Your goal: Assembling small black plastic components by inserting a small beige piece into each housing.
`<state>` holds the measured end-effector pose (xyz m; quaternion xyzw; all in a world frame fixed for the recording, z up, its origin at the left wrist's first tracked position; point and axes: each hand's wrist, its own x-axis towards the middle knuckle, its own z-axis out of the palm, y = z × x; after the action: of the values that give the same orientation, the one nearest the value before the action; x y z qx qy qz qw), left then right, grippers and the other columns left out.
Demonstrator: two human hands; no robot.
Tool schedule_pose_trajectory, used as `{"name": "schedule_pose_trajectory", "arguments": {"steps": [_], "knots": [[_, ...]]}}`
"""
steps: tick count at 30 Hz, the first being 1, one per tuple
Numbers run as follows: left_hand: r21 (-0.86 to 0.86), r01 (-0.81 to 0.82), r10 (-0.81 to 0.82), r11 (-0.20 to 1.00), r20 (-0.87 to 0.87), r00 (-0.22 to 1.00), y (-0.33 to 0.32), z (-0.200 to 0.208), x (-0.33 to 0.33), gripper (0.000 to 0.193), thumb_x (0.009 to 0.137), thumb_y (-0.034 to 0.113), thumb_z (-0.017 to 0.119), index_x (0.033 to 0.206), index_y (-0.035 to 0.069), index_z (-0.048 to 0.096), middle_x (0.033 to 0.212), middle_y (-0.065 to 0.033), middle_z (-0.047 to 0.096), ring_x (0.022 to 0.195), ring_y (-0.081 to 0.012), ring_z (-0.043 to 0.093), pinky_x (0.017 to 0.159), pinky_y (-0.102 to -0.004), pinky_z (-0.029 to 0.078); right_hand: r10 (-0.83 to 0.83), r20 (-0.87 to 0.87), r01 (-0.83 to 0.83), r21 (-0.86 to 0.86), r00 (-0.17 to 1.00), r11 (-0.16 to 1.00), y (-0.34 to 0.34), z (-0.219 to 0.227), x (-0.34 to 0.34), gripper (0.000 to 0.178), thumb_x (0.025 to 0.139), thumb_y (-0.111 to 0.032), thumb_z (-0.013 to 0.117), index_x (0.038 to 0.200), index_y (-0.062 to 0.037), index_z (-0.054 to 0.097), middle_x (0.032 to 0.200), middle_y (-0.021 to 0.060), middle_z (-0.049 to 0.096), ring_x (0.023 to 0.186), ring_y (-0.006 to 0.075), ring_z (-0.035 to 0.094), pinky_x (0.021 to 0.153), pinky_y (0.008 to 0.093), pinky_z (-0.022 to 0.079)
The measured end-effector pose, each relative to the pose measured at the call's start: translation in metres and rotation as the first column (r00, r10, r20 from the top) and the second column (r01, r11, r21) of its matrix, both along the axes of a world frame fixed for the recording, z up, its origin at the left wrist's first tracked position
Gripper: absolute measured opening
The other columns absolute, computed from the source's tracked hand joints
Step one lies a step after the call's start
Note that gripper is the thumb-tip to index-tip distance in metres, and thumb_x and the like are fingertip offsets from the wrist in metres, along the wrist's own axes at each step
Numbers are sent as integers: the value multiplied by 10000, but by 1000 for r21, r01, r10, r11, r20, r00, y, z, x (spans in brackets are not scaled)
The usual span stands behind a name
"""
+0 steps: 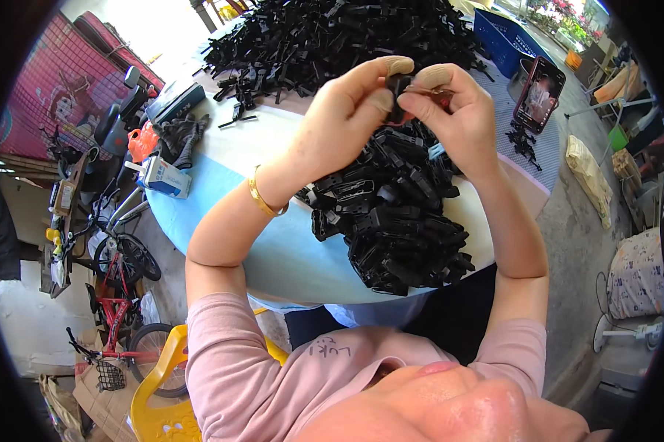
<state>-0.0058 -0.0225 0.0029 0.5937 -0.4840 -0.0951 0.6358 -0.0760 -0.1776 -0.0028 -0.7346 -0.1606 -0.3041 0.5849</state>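
Above the table, my left hand [343,118] and my right hand [461,118] meet with a small black plastic part [397,94] pinched between their fingers. Beige covers wrap some of the fingertips on both hands. Something thin and reddish shows by the right fingers; its kind is too small to make out. Just below the hands lies a heap of black plastic clip-like pieces [409,228], close to the table's near edge. Farther back, a much larger heap of loose black parts [339,44] spreads over the tabletop.
The round table [207,173] has a pale cloth. A phone [540,94] showing a video and a blue basket [505,44] stand at the right. A small box [164,177] sits at the left edge. A yellow chair [159,383] and a red bicycle [118,324] are lower left.
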Motion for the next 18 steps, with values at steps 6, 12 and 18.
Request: {"name": "schedule_pose_trajectory", "arguments": {"steps": [6,12,18], "knots": [[-4,-45,45,999,20,999,-4,-3,-3,369,789,6,583,1143,6,479,855,-8,559,744,-31,487,671,-188,444,5,-224,-7,-6,974,1000,-5,2,4,134,814,-85,627,915,-12,576,764,12,576,593,7,480,494,128,367],[-68,7,-20,998,-191,981,-3,-2,6,335,806,8,582,1124,17,475,854,-28,575,775,-44,532,673,-194,457,328,-283,-216,362,901,907,-9,1,4,176,881,-143,541,969,2,587,676,4,527,477,-8,346,416,131,253],[25,-48,50,999,-53,997,-1,-1,4,310,847,19,547,1141,16,448,969,-63,585,892,-111,570,807,-253,482,107,-341,-60,145,934,988,-4,5,0,174,887,-126,528,980,1,600,653,4,530,463,-9,340,406,135,243]]}}
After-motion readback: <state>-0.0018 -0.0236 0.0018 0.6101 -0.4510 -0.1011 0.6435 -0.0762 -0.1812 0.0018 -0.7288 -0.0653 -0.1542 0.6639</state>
